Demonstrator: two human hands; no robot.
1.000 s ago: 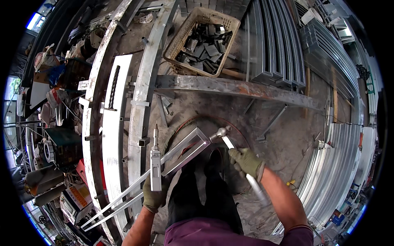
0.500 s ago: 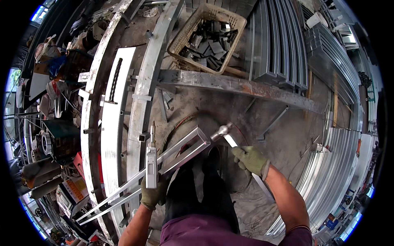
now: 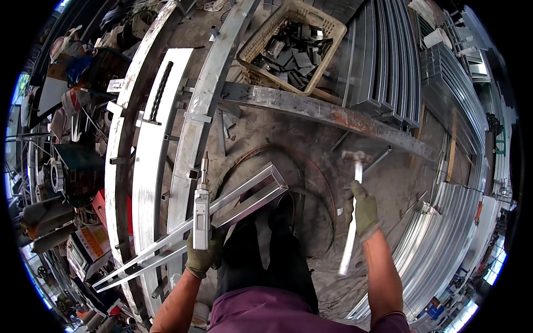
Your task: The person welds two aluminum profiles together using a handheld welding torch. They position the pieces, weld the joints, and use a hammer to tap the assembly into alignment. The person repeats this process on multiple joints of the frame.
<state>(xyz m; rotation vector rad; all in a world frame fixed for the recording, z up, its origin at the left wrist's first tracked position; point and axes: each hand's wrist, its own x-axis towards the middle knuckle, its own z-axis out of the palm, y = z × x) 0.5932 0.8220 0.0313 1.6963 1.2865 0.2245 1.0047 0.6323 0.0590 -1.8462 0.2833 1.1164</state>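
Observation:
My right hand [image 3: 365, 211], in an olive work glove, grips a hammer [image 3: 350, 244] by its pale handle. The hammer head is up, over the floor and apart from the metal. My left hand [image 3: 202, 256], also gloved, is closed at a long narrow frame of silver square tube [image 3: 252, 202]. That frame slants from lower left to a squared end near my legs. Over my left hand, upright in the picture, is a grey metal piece [image 3: 201, 216] with a slim pointed tip. It hides some of my left fingers.
Long metal rails [image 3: 191, 127] run along my left, with a white panel [image 3: 147, 177] between them. A plastic crate [image 3: 244, 58] of cut metal pieces stands ahead, beyond a rusty crossbeam [image 3: 311, 105]. Stacked profiles [image 3: 383, 61] fill the right side. A hose [image 3: 330, 194] loops over the floor.
The hammer has swung away from the frame's squared end, to the right and upright. My left hand and the frame have shifted only slightly. The whole view has turned a little.

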